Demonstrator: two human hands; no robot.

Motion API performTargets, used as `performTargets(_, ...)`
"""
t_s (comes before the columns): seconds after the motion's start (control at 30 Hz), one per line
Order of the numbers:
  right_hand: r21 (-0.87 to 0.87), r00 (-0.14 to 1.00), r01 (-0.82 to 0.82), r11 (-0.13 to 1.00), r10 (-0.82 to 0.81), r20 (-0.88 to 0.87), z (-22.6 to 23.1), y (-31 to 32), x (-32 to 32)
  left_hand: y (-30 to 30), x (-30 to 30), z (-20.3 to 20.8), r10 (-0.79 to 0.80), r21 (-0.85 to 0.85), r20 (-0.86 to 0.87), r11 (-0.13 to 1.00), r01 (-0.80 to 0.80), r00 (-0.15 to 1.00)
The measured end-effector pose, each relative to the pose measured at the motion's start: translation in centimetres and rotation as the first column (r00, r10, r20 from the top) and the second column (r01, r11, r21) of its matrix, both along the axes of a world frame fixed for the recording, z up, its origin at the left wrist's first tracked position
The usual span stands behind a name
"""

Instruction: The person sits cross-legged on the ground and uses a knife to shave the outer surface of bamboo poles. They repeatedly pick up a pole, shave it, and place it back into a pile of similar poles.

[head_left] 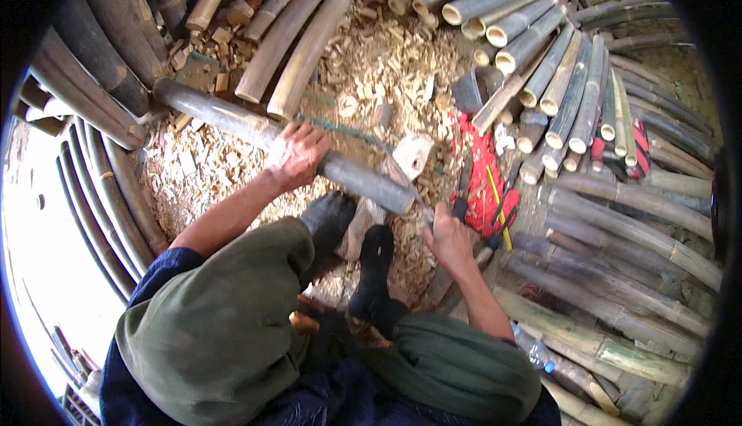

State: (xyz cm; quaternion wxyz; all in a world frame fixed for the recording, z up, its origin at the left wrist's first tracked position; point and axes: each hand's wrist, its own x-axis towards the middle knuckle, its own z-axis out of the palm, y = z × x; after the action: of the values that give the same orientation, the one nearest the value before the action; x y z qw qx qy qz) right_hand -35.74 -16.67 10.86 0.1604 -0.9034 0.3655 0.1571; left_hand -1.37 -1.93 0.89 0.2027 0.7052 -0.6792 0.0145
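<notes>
Green trousers (216, 325) | left hand (299, 154) wrapped over bamboo pole (362, 178) | right hand (450, 239) curled around tool (427, 214) | bottle (535, 351) too small to read

The bamboo pole (355, 175), running from centre toward 10 o'clock, looks smooth and matt. Rough, dry wood chips (386, 70) lie at 12; smooth, faintly shiny bamboo tubes (590, 90) at 2; glossy, clear plastic bottle (533, 346) between 4 and 5; matt cloth trousers (209, 318) at 8.
</notes>
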Motion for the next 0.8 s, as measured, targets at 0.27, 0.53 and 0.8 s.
performTargets(0.27, 0.039, 0.829, -0.073, 0.997, 0.039, 0.558, 9.6, 2.6, 6.3, 1.5, 0.8, -0.1, 0.076, -0.032, 0.055, 0.997, -0.074, 0.996)
performTargets(0.53, 0.068, 1.000, 0.013, 0.998, -0.015, 0.023, 5.9, 0.9, 4.3, 1.7, -0.4, -0.3, 0.060, -0.059, 0.019, 0.997, -0.059, 0.998)
performTargets(0.8, 0.003, 0.969, 0.008, 1.000, -0.008, 0.247, 3.6, 1.6, 1.9, 1.0, -0.3, -0.4, 0.086, -0.063, 0.075, 0.995, -0.081, 0.993)
